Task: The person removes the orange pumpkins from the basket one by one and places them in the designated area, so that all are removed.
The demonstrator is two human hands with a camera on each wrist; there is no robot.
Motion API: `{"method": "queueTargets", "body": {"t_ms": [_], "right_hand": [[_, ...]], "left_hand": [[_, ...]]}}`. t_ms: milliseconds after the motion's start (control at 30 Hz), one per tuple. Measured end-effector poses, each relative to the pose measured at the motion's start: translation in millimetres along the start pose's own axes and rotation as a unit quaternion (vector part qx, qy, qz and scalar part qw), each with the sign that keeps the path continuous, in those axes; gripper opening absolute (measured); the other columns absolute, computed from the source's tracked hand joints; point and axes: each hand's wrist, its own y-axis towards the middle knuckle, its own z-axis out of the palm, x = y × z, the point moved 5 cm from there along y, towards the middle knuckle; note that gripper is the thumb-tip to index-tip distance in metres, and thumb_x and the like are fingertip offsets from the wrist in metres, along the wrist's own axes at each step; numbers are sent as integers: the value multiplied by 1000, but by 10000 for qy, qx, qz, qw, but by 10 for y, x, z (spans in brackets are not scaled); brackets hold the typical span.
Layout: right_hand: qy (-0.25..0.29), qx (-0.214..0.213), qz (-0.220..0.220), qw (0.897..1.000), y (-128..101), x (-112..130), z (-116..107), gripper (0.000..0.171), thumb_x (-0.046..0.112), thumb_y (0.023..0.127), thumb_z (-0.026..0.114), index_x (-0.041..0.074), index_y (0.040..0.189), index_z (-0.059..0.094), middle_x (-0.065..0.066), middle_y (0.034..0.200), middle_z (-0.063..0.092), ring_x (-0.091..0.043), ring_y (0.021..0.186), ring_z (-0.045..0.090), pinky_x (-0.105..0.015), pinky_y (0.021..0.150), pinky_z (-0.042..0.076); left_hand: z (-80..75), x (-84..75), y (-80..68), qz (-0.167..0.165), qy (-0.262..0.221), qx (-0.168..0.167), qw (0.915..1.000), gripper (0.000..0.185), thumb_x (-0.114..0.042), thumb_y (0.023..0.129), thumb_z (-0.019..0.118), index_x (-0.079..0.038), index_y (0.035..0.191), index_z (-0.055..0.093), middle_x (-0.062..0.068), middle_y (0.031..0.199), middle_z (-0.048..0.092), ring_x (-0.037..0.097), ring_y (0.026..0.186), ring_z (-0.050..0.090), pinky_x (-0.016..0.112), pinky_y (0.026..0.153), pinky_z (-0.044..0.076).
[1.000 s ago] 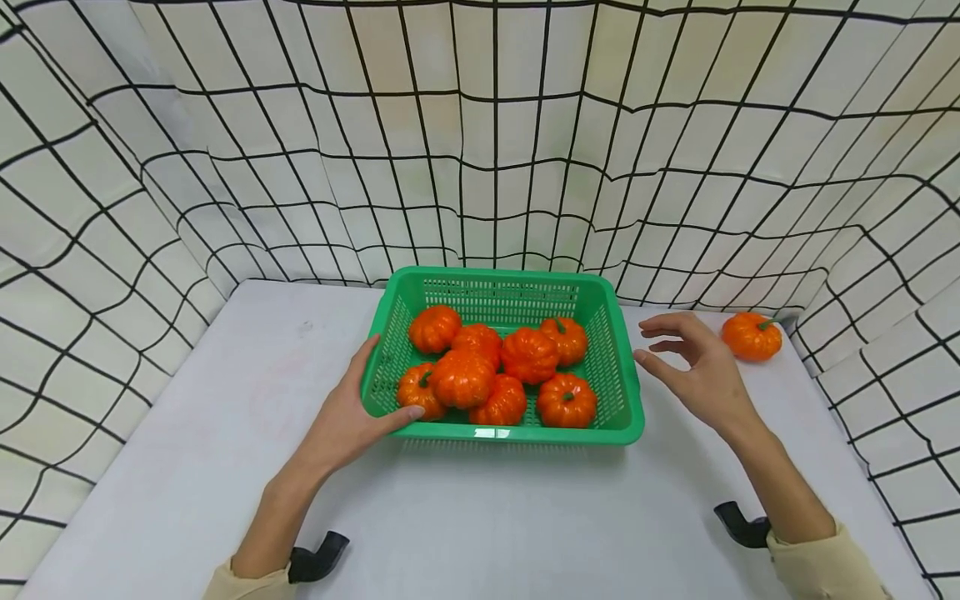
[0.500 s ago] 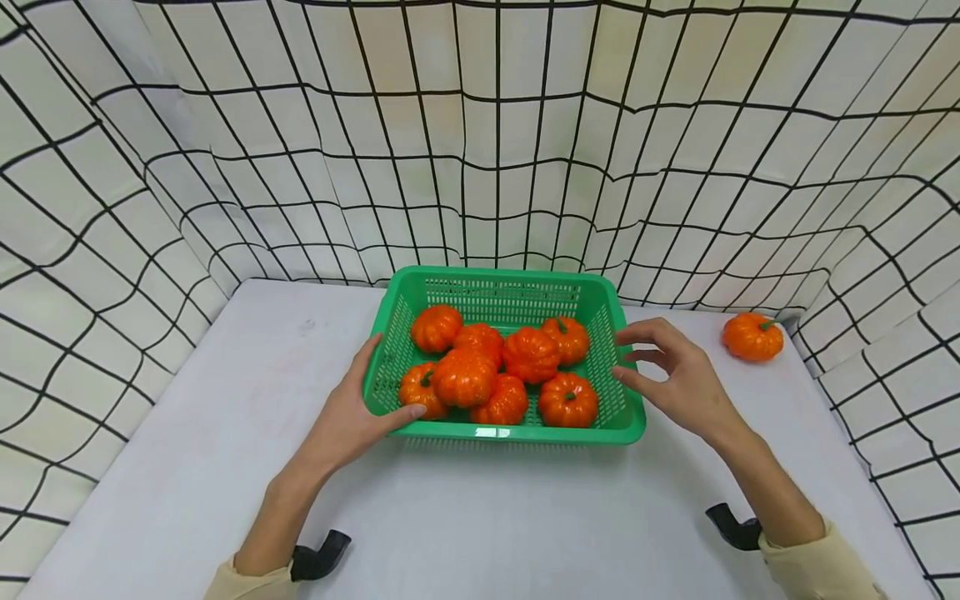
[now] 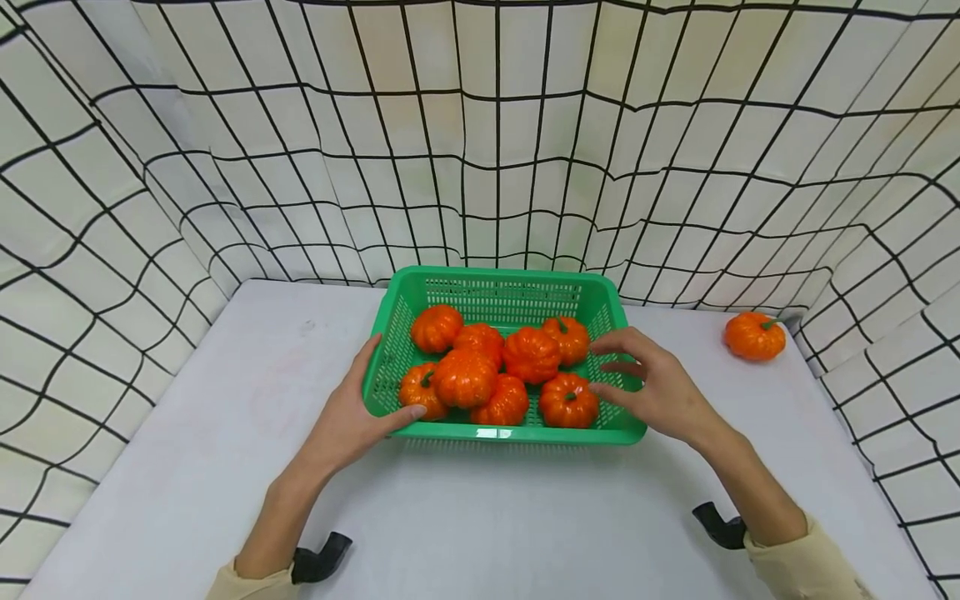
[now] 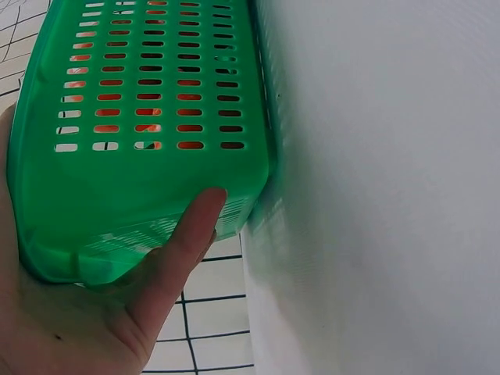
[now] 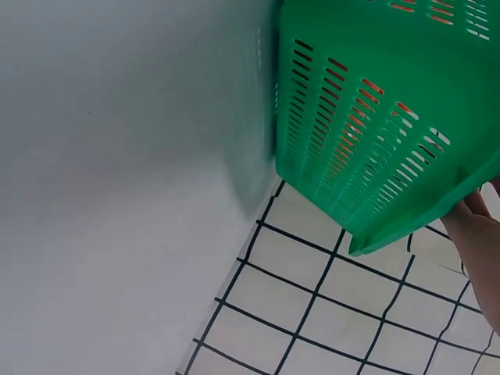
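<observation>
A green slotted basket (image 3: 510, 274) stands on the white table and holds several orange toy pumpkins. My left hand (image 3: 375, 392) rests against its front left corner, thumb straight along the front wall, fingers straight up the left wall. In the left wrist view the thumb (image 4: 183, 242) presses the basket wall (image 4: 141, 94). My right hand (image 3: 611, 367) reaches over the right rim with fingers spread and holds nothing; its fingertips are close to the front right pumpkin (image 3: 567, 402). The right wrist view shows the basket's outer wall (image 5: 375, 117) and a bit of that hand (image 5: 480, 234).
One loose pumpkin (image 3: 753, 336) lies on the table (image 3: 487, 517) at the far right, near the curtain. A white cloth with a black grid (image 3: 495, 150) encloses the table at the back and on both sides. Black wrist mounts (image 3: 318, 558) show at the sleeves.
My right hand has moved left from the table beside the basket to over its right rim, near the front right pumpkin. The left hand and the basket have stayed put.
</observation>
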Motion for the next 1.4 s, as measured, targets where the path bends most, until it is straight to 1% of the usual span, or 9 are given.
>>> {"method": "queueTargets", "body": {"t_ms": [133,267,467,667,800,967,1200,1300,1400], "right_hand": [[-15,166,-66,9998,21,6,65,50,-3,84,83,7,129,64,-13,129,63,-31,121,65,-48,99,59],[-147,334,-167,9992,49,24,121,48,-3,83,84,6,127,65,-13,127,65,-33,120,65,-50,97,60],[-584,594,0,9965,95,64,181,41,2,85,84,7,122,68,-12,123,67,-35,117,66,-52,98,60],[-1031,875,392,9900,141,74,246,36,7,87,83,6,120,70,-10,120,70,-29,111,68,-49,98,60],[-1289,987,587,9850,167,73,267,31,9,87,84,8,116,72,-8,118,70,-28,109,66,-48,97,60],[-1676,1230,648,9760,218,84,304,24,11,87,84,9,108,74,-7,110,71,-27,106,63,-49,95,60],[-1996,1436,495,9680,261,96,361,12,8,87,83,13,95,75,-6,110,69,-28,106,62,-48,99,58],[-2079,1447,502,9661,271,96,369,12,7,88,82,14,92,73,-5,108,69,-26,102,62,-46,96,59],[-2115,1449,530,9651,280,89,373,13,8,88,82,15,90,72,-3,103,69,-24,97,61,-42,90,59]], "left_hand": [[5,-4,-10,-15,-14,16,10000,116,-51,86,81,-26,169,4,17,172,26,42,148,41,69,115,41],[8,-1,-15,-46,-8,22,10000,117,-51,86,81,-26,169,3,17,173,25,43,149,39,70,115,40],[8,-9,3,-4,23,-3,10000,117,-53,85,81,-27,169,4,16,173,24,43,152,36,71,116,38],[2,0,0,-2,38,-8,10000,117,-53,86,81,-28,169,4,16,173,23,43,152,36,70,117,37],[5,-6,0,6,4,7,10000,116,-53,86,81,-27,169,4,16,173,24,43,151,37,70,116,39],[1,-11,-3,-15,16,-6,10000,116,-52,86,81,-28,169,4,16,173,25,43,150,38,70,116,39],[5,1,-5,-45,-5,1,10000,116,-52,86,81,-29,169,4,15,173,25,43,151,37,70,116,38],[7,6,-4,-53,-7,0,10000,115,-53,86,81,-29,169,4,15,173,25,43,151,37,71,116,38],[10,9,-2,-54,-23,-7,10000,115,-53,86,81,-29,169,5,15,173,24,43,151,36,71,116,37]]}}
